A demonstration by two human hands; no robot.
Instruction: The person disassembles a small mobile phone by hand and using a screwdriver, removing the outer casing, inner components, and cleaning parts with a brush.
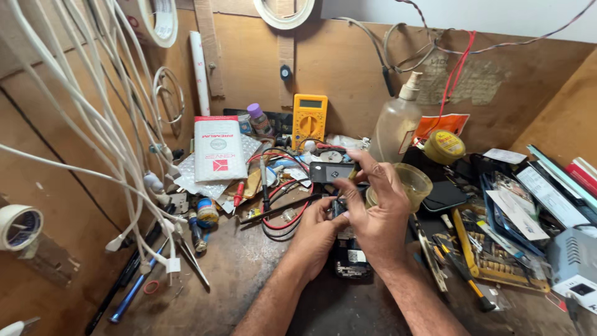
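A small dark rectangular part (331, 172) is being pinched at its right end between the thumb and forefinger of the right hand (379, 214), and is being held level above the middle of the cluttered workbench (249, 274). The left hand (318, 233) is being kept just below and beside the right one, its fingers curled in and touching the right hand's thumb side; what is being gripped by it cannot be told, since the fingertips are being hidden by the right hand. An opened dark phone (350, 256) is lying flat on the bench directly under both hands, its lower end showing below the wrists.

Just behind the right hand, a clear plastic cup (415, 182) is being partly covered by the fingers, and a tall clear spray bottle (398, 124) is standing upright behind that. A yellow multimeter (310, 118) is being propped against the wooden back wall, left of the bottle, with its red and black probe leads (283, 214) trailing down towards the left hand. A white padded packet (219, 149) is leaning further left. A bundle of white cables (118, 143) is hanging down across the left side. A yellow screwdriver-bit tray (494, 261) is lying to the right of the right forearm, possibly with bits in it, though the detail is blurred.
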